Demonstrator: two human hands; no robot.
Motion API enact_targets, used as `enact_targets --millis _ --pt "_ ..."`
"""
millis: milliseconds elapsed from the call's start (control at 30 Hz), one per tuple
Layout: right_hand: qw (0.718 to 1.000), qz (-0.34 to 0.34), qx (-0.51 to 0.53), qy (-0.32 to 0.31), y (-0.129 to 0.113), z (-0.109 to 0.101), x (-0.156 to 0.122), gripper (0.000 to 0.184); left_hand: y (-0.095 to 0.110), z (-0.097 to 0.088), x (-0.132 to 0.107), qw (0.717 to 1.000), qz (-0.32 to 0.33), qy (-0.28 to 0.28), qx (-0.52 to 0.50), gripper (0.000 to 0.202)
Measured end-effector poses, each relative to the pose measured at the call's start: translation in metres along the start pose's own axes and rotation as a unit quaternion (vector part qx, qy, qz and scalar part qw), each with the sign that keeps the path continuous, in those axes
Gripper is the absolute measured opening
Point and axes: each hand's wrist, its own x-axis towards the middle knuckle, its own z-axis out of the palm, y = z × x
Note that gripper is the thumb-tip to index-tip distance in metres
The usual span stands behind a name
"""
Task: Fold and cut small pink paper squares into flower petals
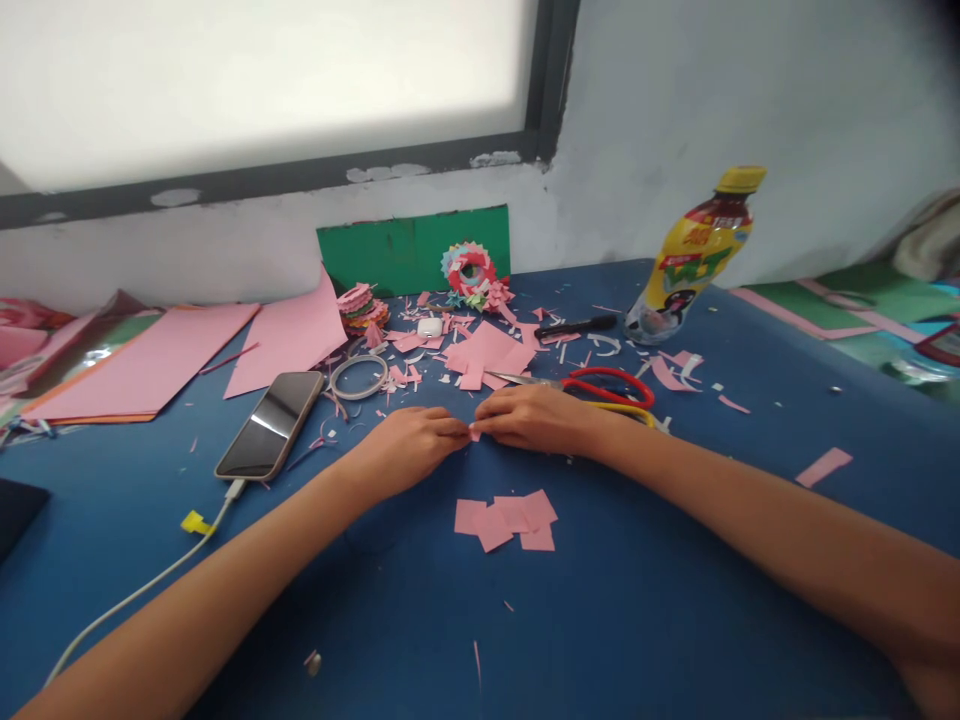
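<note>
My left hand (412, 445) and my right hand (536, 418) meet at the middle of the blue table (675, 600). Both pinch a tiny pink paper piece (474, 432) between their fingertips. A small pile of pink paper squares (506, 520) lies just in front of my hands. More pink squares (487, 355) lie behind them. Red-and-yellow scissors (600, 388) rest right behind my right hand.
A phone (271, 424) on a white cable lies at the left, a tape roll (358, 377) beside it. Pink sheets (150, 370) cover the far left. A yellow drink bottle (694, 255) stands at the back right. Folded paper rings (472, 272) sit by the green card (397, 250). A black pen (574, 325) lies nearby.
</note>
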Motion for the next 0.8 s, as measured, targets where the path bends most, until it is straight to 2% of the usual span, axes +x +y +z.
enact_targets --millis 233,367,467,567,800 --pt "0.996 0.078 0.034 0.005 -0.005 -0.009 -0.001 0.022 0.007 -0.014 -0.003 1.0 -0.015 -0.008 -0.011 0.033" --pt "0.986 0.145 0.084 0.007 -0.006 -0.007 0.002 0.023 0.005 -0.019 -0.005 0.997 -0.062 -0.008 -0.042 0.03" --pt "0.973 0.199 0.118 0.024 -0.008 -0.003 0.007 0.021 0.004 -0.012 -0.002 0.987 -0.14 0.02 -0.082 0.028" --pt "0.963 0.225 0.148 0.031 -0.011 -0.001 0.009 0.023 0.005 -0.001 0.003 0.969 -0.21 0.058 -0.114 0.025" --pt "0.939 0.277 0.201 0.02 -0.018 -0.003 0.013 0.009 0.006 0.012 0.008 0.932 -0.267 0.099 -0.223 0.012"
